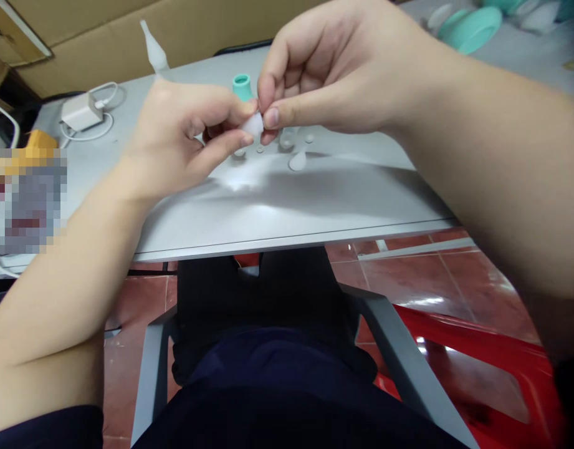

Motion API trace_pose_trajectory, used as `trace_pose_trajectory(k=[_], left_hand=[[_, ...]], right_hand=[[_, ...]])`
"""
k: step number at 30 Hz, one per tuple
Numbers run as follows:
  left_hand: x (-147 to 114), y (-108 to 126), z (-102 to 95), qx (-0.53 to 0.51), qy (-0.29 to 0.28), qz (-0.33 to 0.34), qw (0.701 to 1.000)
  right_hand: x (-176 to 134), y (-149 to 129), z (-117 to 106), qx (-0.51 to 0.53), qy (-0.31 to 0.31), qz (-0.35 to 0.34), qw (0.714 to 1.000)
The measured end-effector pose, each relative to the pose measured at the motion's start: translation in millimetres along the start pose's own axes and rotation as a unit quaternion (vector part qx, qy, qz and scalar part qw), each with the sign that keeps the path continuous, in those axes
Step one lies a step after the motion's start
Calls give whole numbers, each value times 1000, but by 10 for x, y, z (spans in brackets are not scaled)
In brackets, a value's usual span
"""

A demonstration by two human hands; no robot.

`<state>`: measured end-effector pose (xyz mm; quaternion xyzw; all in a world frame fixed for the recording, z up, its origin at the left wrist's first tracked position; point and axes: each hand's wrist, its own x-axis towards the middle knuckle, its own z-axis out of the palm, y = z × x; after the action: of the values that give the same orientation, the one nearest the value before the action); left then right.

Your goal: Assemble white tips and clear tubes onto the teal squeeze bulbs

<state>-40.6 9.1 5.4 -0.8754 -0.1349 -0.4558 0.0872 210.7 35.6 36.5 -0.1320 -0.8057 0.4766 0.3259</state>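
Note:
Above the table, my left hand (174,134) pinches a small white cup-shaped piece (253,126) between thumb and fingers. My right hand (324,75) meets it at the piece's right end, thumb and fingertips pressed together; whatever they grip is hidden. Just behind the fingers stands a mint-green nozzle-shaped part (242,87), its round opening facing up. Below and right of the hands lie a white teardrop-shaped piece (297,161), a small clear ring-like part (287,140) and a small white disc (309,138). Behind my left wrist a translucent tapered tip (153,50) points upward.
A white charger (82,112) with a coiled cable sits at the table's left, near a yellow object (42,145). Mint-green parts (468,30) lie at the back right. Cardboard (184,31) stands behind the table (287,218). A red plastic stool (473,349) is at lower right.

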Motion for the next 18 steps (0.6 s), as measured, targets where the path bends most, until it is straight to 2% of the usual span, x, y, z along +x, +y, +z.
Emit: trace_pose_trajectory(k=[4,11,15,18], left_hand=[[-34,0,-5,-30,11,-10,999],[-31,-4,-35,-45,-11,-38,998],[-20,-9,-33,-105,27,-78,991],[13,5,-27,-189,15,-131,973]], right_hand=[[-3,20,-7,11,20,-10,1000],[16,24,18,38,15,-5,999],[17,4,97,57,63,-36,996],[26,-33,164,18,101,-53,993]])
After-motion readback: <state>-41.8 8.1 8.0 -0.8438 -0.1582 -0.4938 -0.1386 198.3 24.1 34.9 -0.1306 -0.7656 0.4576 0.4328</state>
